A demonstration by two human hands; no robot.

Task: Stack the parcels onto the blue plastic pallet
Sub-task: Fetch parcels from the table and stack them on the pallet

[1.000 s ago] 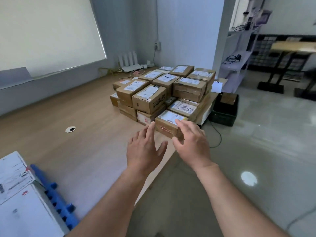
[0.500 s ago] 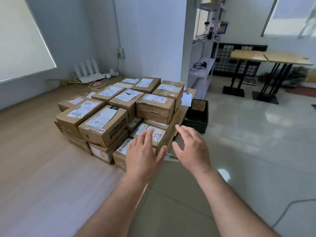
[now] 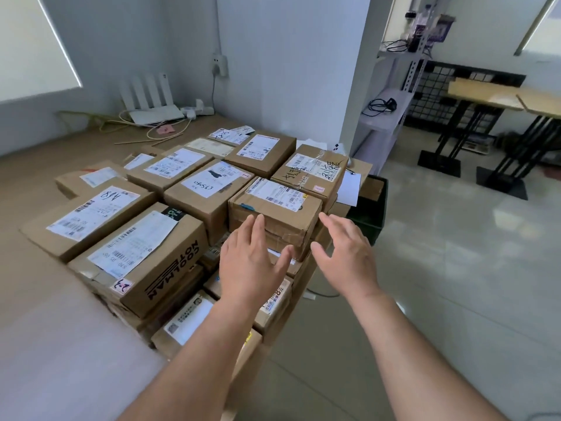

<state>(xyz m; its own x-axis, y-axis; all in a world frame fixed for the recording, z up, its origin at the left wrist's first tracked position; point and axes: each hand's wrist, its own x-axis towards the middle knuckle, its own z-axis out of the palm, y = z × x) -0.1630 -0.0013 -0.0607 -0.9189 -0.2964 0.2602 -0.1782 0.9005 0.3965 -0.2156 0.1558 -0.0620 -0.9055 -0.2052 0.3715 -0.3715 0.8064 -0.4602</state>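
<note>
Our left hand [image 3: 252, 262] and right hand [image 3: 346, 256], both spread and holding nothing, flank the brown cardboard parcel with a white label [image 3: 282, 196] at frame centre, just beyond them. Its long side runs across us, and neither hand looks nearer. We cannot tell whether they touch it. The blue plastic pallet is out of view.

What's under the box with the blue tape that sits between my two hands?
That box sits on more cardboard boxes; only their edges show. The left hand covers most of the one right beneath, so its label cannot be read.
</note>
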